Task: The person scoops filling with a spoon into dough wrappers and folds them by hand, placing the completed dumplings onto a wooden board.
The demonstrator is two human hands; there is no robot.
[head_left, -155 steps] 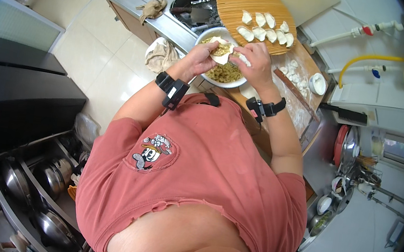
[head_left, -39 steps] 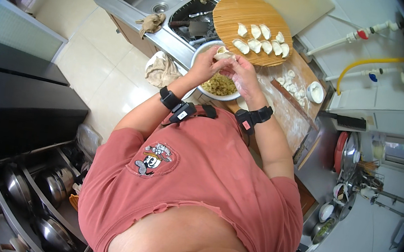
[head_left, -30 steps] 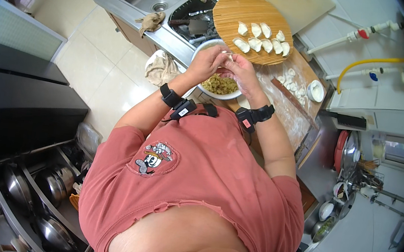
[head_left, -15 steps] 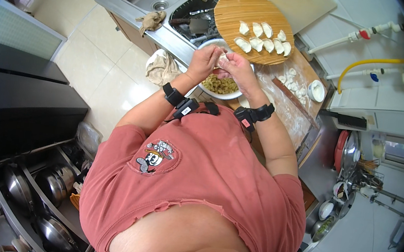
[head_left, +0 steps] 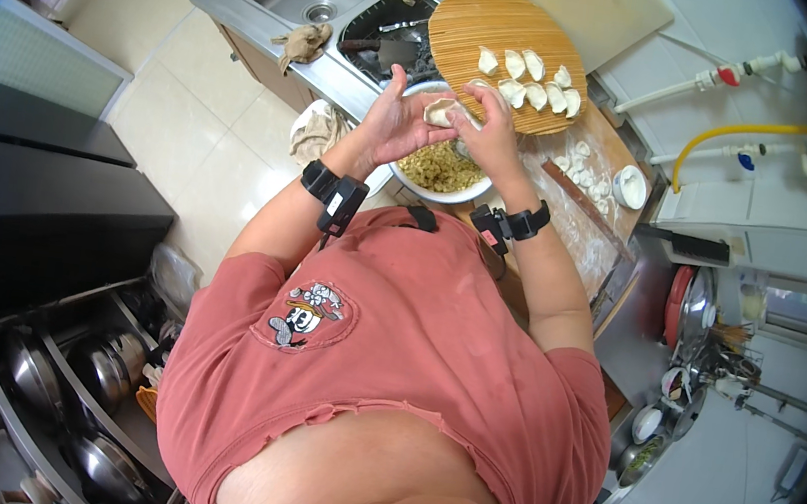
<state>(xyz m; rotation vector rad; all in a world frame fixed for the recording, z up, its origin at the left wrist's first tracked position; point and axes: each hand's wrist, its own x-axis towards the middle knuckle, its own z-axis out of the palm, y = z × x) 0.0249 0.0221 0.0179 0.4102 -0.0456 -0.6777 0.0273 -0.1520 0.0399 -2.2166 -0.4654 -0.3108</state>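
Floured board (head_left: 566, 215); filling (head_left: 439, 170) in white bowl (head_left: 437, 197); dumpling (head_left: 439, 111) on left hand (head_left: 395, 125).

The camera on your head looked down over your shirt (head_left: 416, 314), close by, toward your left hand (head_left: 394, 130) and right hand (head_left: 493, 142), farther off, its fisheye view bending edges.

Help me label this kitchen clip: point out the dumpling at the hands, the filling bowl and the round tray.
Dumpling (head_left: 439, 112): head view, middle of its pale dough.
Filling bowl (head_left: 440, 197): head view, near side of its pale rim.
Round tray (head_left: 501, 34): head view, bare upper part of its surface.
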